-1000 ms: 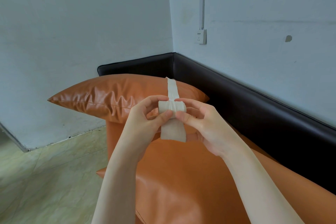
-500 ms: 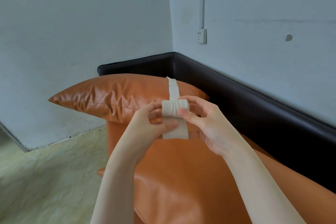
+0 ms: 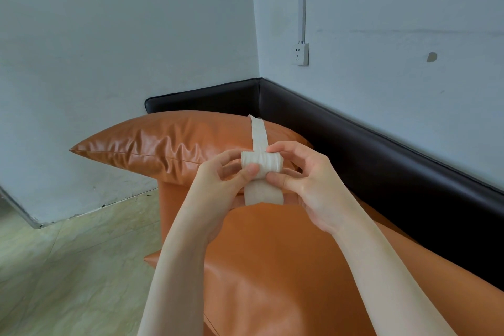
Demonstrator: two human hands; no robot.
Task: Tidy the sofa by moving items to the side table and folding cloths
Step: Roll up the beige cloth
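Note:
A narrow white cloth strip (image 3: 262,162) is partly wound into a small roll held above the orange sofa seat (image 3: 272,267). My left hand (image 3: 221,180) pinches the roll's left end between thumb and fingers. My right hand (image 3: 308,180) pinches its right end the same way. A loose tail (image 3: 258,131) of the strip runs away from the roll over the orange pillow (image 3: 169,144). Another short flap (image 3: 263,194) hangs below the roll. No side table is in view.
The sofa has a black leather back and arm (image 3: 381,155) set into the room's corner. A wall socket (image 3: 301,54) with a cable duct sits on the right wall. Pale green tiled floor (image 3: 68,267) lies to the left of the sofa.
The roll has turned in my fingers and taken up more of the strip. Both hands have shifted slightly up and right while keeping their hold.

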